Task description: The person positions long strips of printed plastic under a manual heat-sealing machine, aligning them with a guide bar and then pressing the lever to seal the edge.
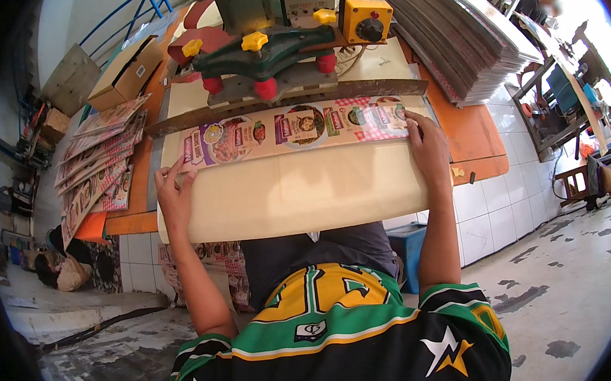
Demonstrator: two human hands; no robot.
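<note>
A long printed plastic-looking strip [253, 131] with food pictures and a red checked pattern lies across a cream board [305, 190] in front of me. Its far edge runs along the long metal bar [369, 89] of a dark green press [265, 57] with yellow knobs and red feet. At the strip's left end, my left hand [172, 199] pinches the near corner between thumb and fingers. My right hand [430, 146] grips the right end, its thumb on the near side and fingertips at the edge. Both hands rest close to the board.
On the orange table [475, 142], a fanned pile of printed strips [102, 155] lies left beside an open cardboard box [126, 75]. A tall stack of flat sheets [464, 42] stands back right. Behind the press is a yellow control box [365, 19]. A blue bin [406, 254] stands below; people work farther off.
</note>
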